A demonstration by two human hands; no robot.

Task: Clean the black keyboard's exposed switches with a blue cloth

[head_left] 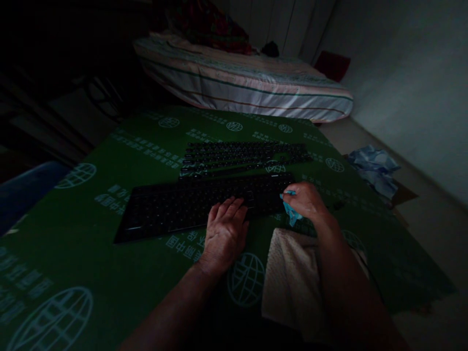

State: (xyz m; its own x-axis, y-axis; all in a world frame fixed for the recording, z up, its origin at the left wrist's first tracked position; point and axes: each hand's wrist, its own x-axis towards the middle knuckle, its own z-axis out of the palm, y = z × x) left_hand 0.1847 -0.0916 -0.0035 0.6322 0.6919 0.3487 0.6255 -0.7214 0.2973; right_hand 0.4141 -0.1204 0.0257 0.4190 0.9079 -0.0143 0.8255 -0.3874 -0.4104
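Note:
A black keyboard (175,207) lies on a green cloth printed with white globes (91,195). My left hand (224,234) rests flat on the keyboard's near edge, fingers stretched out over the keys. My right hand (307,201) is at the keyboard's right end, closed on a small blue piece that looks like a cloth or wipe (291,210). Behind the keyboard lie rows of black keys or a second keyboard part (244,153). A beige towel (292,278) lies under my right forearm.
A striped mattress (248,85) lies on the floor beyond the cloth, with dark red fabric (212,24) on it. Crumpled light blue cloth (375,168) sits on the floor at right. A blue object (29,187) is at far left. The room is dim.

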